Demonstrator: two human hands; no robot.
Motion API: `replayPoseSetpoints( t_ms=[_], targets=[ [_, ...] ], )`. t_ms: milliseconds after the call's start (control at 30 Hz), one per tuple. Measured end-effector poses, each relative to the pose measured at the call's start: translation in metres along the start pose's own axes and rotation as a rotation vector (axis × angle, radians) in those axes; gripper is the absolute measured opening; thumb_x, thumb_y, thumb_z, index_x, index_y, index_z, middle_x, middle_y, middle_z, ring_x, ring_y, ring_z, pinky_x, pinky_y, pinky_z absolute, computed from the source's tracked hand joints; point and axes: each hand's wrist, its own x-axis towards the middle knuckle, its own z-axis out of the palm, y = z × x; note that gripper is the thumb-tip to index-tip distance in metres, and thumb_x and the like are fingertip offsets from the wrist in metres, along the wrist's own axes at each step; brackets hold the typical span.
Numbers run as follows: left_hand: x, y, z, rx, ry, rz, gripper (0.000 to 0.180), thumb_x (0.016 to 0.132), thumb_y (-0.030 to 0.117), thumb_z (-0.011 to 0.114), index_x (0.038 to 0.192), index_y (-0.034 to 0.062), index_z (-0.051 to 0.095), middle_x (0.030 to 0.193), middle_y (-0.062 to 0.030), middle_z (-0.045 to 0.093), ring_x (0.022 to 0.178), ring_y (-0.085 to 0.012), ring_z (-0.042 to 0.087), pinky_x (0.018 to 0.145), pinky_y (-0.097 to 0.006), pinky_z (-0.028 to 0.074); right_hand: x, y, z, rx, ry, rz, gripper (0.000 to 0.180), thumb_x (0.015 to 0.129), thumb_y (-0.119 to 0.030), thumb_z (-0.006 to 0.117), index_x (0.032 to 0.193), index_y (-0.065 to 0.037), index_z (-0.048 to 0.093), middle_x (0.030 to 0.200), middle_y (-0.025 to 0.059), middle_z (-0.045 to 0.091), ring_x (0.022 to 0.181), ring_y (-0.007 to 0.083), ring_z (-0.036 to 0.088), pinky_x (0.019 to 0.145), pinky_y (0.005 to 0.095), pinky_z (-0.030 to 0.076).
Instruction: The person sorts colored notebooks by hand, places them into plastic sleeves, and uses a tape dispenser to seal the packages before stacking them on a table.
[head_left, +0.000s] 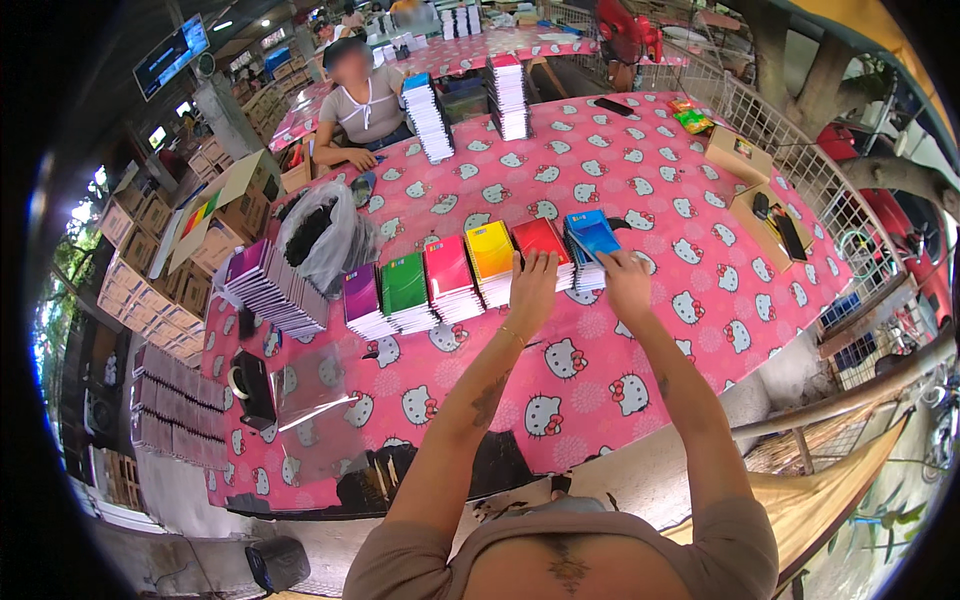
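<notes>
Resting flat, fingers together, left hand (532,283) on the red stack (541,240); right hand (626,280) pinching the blue stack (591,243), tilted, long axis running away across the pink table (640,170). Lined up leftward: yellow stack (489,252), magenta stack (447,268), green stack (404,285), purple stack (360,295). Further off, two tall white piles (428,118), brown cartons (765,215) at right.

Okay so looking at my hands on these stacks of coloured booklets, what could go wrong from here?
1. The right hand is on the blue stack, whose booklets are already fanned out of line; a nudge could spill them.
2. The left hand rests on the red stack, packed against the yellow stack; pushing one may shift its neighbour.
</notes>
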Motion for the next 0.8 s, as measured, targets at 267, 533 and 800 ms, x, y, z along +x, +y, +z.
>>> replayPoseSetpoints(
  t_ms=[267, 533, 800],
  targets=[
    [-0.049, 0.01, -0.082, -0.454, 0.179, 0.005, 0.047, 0.083, -0.004, 0.055, 0.129, 0.0031, 0.061, 0.127, -0.0159, 0.065, 0.117, -0.0314, 0.063, 0.104, -0.045, 0.047, -0.141, 0.019, -0.017, 0.857, -0.152, 0.056, 0.032, 0.077, 0.012, 0.059, 0.103, -0.004, 0.067, 0.112, 0.0164, 0.067, 0.104, 0.0346, 0.065, 0.086, 0.039, 0.053],
    [-0.214, 0.047, -0.082, -0.536, -0.205, 0.154, 0.046, 0.09, 0.006, 0.06, 0.136, 0.0041, 0.055, 0.135, -0.0161, 0.059, 0.126, -0.0325, 0.057, 0.106, -0.047, 0.044, -0.094, -0.024, 0.024, 0.719, -0.383, 0.155, 0.036, 0.076, 0.004, 0.059, 0.11, -0.007, 0.065, 0.131, 0.0154, 0.058, 0.123, 0.0351, 0.054, 0.103, 0.0475, 0.043],
    [-0.069, -0.103, -0.062, 0.013, 0.084, -0.144, 0.042, 0.09, 0.011, 0.06, 0.13, 0.003, 0.057, 0.132, -0.0174, 0.062, 0.123, -0.0359, 0.057, 0.111, -0.053, 0.037, 0.032, -0.098, 0.098, 0.074, -0.085, -0.368, 0.048, 0.087, -0.012, 0.059, 0.135, -0.01, 0.056, 0.137, 0.0084, 0.056, 0.132, 0.0271, 0.049, 0.106, 0.0469, 0.038]
  ],
)
